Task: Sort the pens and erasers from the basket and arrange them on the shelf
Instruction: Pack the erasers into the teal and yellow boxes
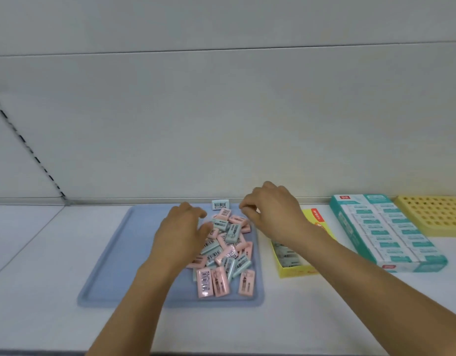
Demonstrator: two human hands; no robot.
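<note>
Most erasers are still heaped loose along the right side of the blue tray, so I judge the sorting barely begun. My left hand spreads over the heap; my right hand curls, pinching something small near the tray's far right corner. One eraser stands at the far edge. The yellow box beside the tray holds a few.

Little can be read. Several erasers in the pile on the blue tray carry barcode stickers, their digits too small to make out; the pale blue eraser standing at the tray's far edge shows a barcode too. A blue-green eraser near the pile's right side shows "4B", and "4B" also appears on an eraser inside the open yellow box. That box's raised flap bears a red strip reading "M&G". The teal box has red logo squares, illegible
</note>
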